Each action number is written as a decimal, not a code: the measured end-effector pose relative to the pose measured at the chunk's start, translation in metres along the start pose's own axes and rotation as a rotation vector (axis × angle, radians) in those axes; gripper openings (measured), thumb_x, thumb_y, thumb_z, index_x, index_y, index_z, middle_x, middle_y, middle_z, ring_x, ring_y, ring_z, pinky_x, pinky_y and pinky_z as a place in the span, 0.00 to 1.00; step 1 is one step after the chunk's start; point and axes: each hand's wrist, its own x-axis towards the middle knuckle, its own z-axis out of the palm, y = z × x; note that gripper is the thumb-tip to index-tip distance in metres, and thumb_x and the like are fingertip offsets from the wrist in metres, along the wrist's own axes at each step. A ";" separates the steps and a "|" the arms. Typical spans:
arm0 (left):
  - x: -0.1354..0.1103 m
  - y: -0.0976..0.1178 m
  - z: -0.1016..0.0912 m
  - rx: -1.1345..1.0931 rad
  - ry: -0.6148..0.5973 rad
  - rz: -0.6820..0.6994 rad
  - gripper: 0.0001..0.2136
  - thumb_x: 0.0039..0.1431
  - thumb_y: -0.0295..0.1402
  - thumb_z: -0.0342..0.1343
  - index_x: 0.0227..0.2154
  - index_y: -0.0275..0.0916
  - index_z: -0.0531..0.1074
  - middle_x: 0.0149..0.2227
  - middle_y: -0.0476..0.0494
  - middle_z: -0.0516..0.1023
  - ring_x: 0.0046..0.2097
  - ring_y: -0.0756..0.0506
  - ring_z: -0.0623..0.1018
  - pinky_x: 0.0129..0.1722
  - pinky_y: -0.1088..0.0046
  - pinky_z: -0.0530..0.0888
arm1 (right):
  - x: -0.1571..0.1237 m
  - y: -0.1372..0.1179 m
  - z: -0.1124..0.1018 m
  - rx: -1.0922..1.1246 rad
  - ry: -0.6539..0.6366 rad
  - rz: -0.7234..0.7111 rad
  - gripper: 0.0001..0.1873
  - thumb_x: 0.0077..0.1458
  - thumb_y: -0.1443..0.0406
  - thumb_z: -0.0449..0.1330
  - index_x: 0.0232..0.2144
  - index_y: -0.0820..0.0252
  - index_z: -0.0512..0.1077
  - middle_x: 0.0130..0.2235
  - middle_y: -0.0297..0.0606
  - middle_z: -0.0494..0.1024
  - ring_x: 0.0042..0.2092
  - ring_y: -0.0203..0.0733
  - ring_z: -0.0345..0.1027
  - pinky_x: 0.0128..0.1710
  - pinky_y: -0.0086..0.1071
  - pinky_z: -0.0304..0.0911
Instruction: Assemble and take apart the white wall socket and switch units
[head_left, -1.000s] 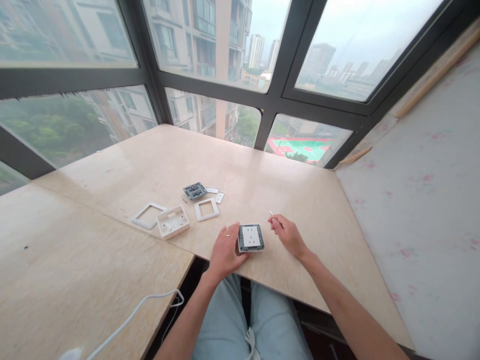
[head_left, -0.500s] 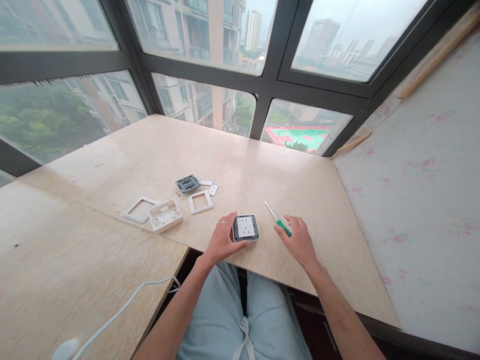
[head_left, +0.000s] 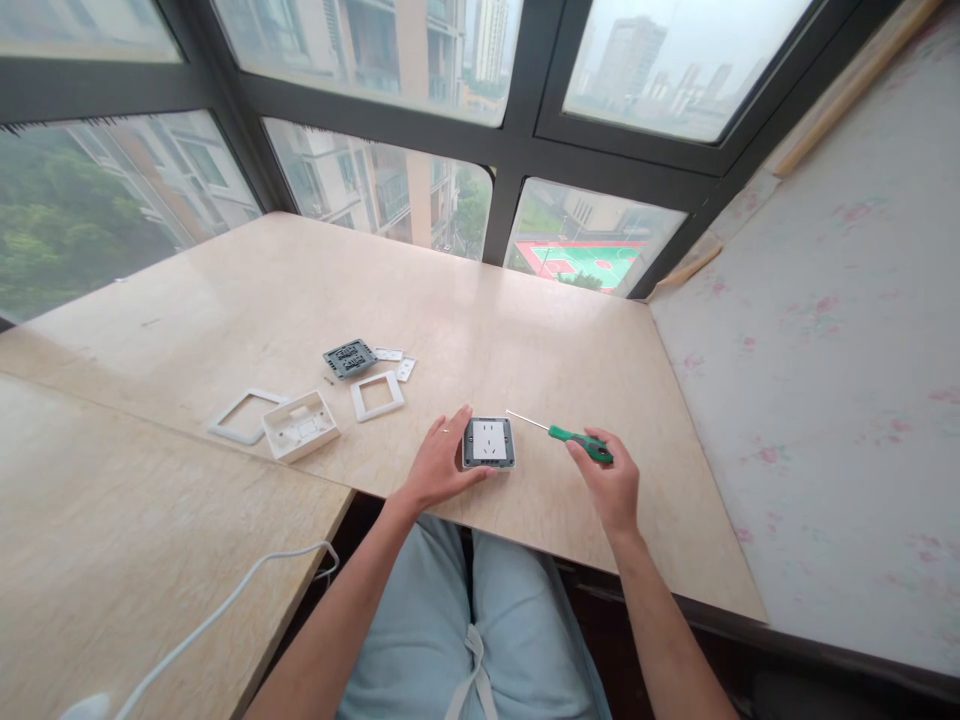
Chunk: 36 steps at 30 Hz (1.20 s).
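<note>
Near the front edge of the table lies a wall socket (head_left: 490,441) with a white slotted face and a grey frame, seated in a white box. My left hand (head_left: 441,462) grips it from the left, thumb along the front side and fingers at the far left corner. In my right hand (head_left: 611,483) is a screwdriver (head_left: 574,440) with a green handle, held between thumb and fingers. Its thin metal shaft points left, and the tip hangs just right of the socket's far corner, apart from it.
Left of the socket lie a white back box (head_left: 301,428), two white frames (head_left: 377,397) (head_left: 245,416), a grey socket module (head_left: 349,358) and small white plates (head_left: 406,369). A white cable (head_left: 217,617) crosses the left tabletop. Windows (head_left: 405,190) border the back, a papered wall (head_left: 817,400) the right.
My right hand has lifted the screwdriver and turned it, so its shaft now points left toward the socket. My left hand stays on the socket. The whole view has shifted somewhat.
</note>
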 end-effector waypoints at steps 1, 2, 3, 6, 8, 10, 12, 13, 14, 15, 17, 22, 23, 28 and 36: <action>0.000 0.000 0.001 0.007 0.003 0.006 0.46 0.53 0.57 0.58 0.67 0.39 0.47 0.68 0.35 0.55 0.68 0.37 0.58 0.69 0.53 0.51 | 0.001 -0.005 -0.002 0.102 0.079 0.024 0.24 0.46 0.54 0.69 0.43 0.59 0.73 0.41 0.41 0.78 0.41 0.45 0.73 0.44 0.41 0.69; 0.000 0.001 0.001 0.012 0.005 0.010 0.47 0.52 0.58 0.58 0.67 0.39 0.47 0.68 0.34 0.55 0.68 0.36 0.58 0.69 0.53 0.51 | 0.002 -0.011 -0.004 0.207 0.152 0.031 0.27 0.44 0.55 0.71 0.45 0.59 0.72 0.41 0.40 0.78 0.41 0.44 0.74 0.44 0.41 0.70; 0.000 0.001 0.001 0.018 0.006 0.013 0.47 0.52 0.59 0.57 0.67 0.39 0.47 0.68 0.34 0.55 0.68 0.36 0.58 0.68 0.52 0.52 | 0.003 -0.017 -0.005 0.309 0.209 0.022 0.29 0.42 0.57 0.73 0.46 0.59 0.70 0.41 0.39 0.78 0.41 0.43 0.74 0.45 0.42 0.70; 0.002 0.003 0.002 0.044 0.010 0.012 0.46 0.54 0.59 0.55 0.67 0.38 0.48 0.68 0.32 0.56 0.68 0.35 0.59 0.68 0.51 0.52 | 0.008 -0.042 -0.007 0.556 0.254 -0.021 0.26 0.43 0.60 0.73 0.44 0.58 0.69 0.39 0.37 0.78 0.41 0.42 0.75 0.48 0.45 0.70; 0.002 0.004 0.002 0.065 0.011 0.014 0.45 0.54 0.59 0.55 0.67 0.37 0.48 0.67 0.31 0.57 0.68 0.35 0.59 0.68 0.51 0.52 | 0.010 -0.059 -0.006 0.693 0.206 -0.017 0.20 0.48 0.59 0.70 0.41 0.58 0.69 0.40 0.37 0.78 0.41 0.43 0.76 0.48 0.47 0.70; 0.002 0.004 0.003 0.082 0.011 0.017 0.46 0.54 0.59 0.56 0.67 0.37 0.47 0.67 0.31 0.57 0.68 0.35 0.59 0.68 0.51 0.52 | 0.012 -0.075 -0.004 0.796 0.154 -0.004 0.16 0.52 0.59 0.67 0.41 0.57 0.69 0.41 0.37 0.76 0.41 0.42 0.76 0.47 0.46 0.70; 0.002 0.005 0.003 0.089 0.013 0.013 0.46 0.53 0.58 0.57 0.67 0.38 0.48 0.67 0.31 0.58 0.67 0.35 0.60 0.68 0.51 0.52 | 0.013 -0.088 0.001 0.883 0.104 -0.005 0.14 0.54 0.59 0.65 0.42 0.55 0.69 0.40 0.34 0.75 0.38 0.38 0.74 0.43 0.41 0.71; 0.002 0.005 0.003 0.087 0.016 0.010 0.45 0.53 0.58 0.57 0.67 0.38 0.48 0.67 0.32 0.58 0.67 0.35 0.60 0.68 0.51 0.52 | 0.014 -0.093 0.004 0.927 0.078 -0.010 0.13 0.55 0.59 0.64 0.42 0.54 0.69 0.38 0.33 0.74 0.36 0.36 0.73 0.40 0.37 0.70; 0.002 0.005 0.003 0.083 0.021 0.007 0.45 0.53 0.57 0.58 0.66 0.38 0.49 0.67 0.32 0.59 0.67 0.36 0.61 0.68 0.51 0.52 | 0.015 -0.097 0.008 0.970 0.052 -0.017 0.12 0.56 0.59 0.63 0.42 0.53 0.69 0.37 0.32 0.72 0.34 0.34 0.71 0.36 0.34 0.69; 0.002 0.005 0.003 0.076 0.027 0.004 0.45 0.52 0.57 0.58 0.66 0.38 0.50 0.66 0.32 0.59 0.67 0.36 0.62 0.68 0.51 0.52 | 0.016 -0.100 0.012 1.006 0.028 -0.025 0.11 0.57 0.58 0.62 0.42 0.52 0.69 0.35 0.30 0.71 0.32 0.33 0.69 0.33 0.32 0.67; 0.002 0.005 0.002 0.058 0.037 0.003 0.44 0.52 0.56 0.60 0.65 0.39 0.52 0.66 0.33 0.61 0.66 0.36 0.63 0.68 0.51 0.53 | 0.018 -0.104 0.021 1.044 -0.013 -0.043 0.11 0.59 0.55 0.59 0.41 0.51 0.69 0.32 0.29 0.68 0.28 0.32 0.65 0.29 0.30 0.64; 0.003 0.006 0.000 0.016 0.042 0.002 0.43 0.49 0.57 0.62 0.63 0.41 0.56 0.63 0.35 0.66 0.64 0.36 0.67 0.67 0.52 0.54 | 0.021 -0.108 0.043 1.049 -0.116 -0.101 0.12 0.61 0.52 0.57 0.37 0.53 0.68 0.30 0.29 0.66 0.26 0.32 0.61 0.27 0.29 0.59; 0.003 0.006 0.000 0.011 0.043 -0.001 0.43 0.48 0.57 0.62 0.63 0.41 0.56 0.63 0.36 0.66 0.63 0.36 0.67 0.67 0.51 0.54 | 0.021 -0.108 0.047 1.035 -0.134 -0.115 0.12 0.61 0.52 0.57 0.36 0.53 0.68 0.30 0.29 0.67 0.26 0.32 0.61 0.26 0.29 0.58; 0.003 0.006 0.001 -0.003 0.046 -0.010 0.43 0.48 0.56 0.62 0.63 0.42 0.56 0.63 0.37 0.66 0.64 0.36 0.67 0.67 0.51 0.54 | 0.018 -0.107 0.057 0.935 -0.184 -0.140 0.12 0.61 0.52 0.57 0.36 0.53 0.66 0.30 0.29 0.67 0.26 0.32 0.61 0.26 0.29 0.57; 0.002 0.005 0.000 -0.008 0.047 -0.009 0.43 0.47 0.57 0.62 0.63 0.43 0.57 0.63 0.38 0.67 0.63 0.36 0.67 0.67 0.52 0.54 | 0.020 -0.103 0.053 0.846 -0.157 -0.104 0.15 0.61 0.50 0.55 0.36 0.53 0.64 0.30 0.29 0.65 0.26 0.32 0.60 0.25 0.29 0.57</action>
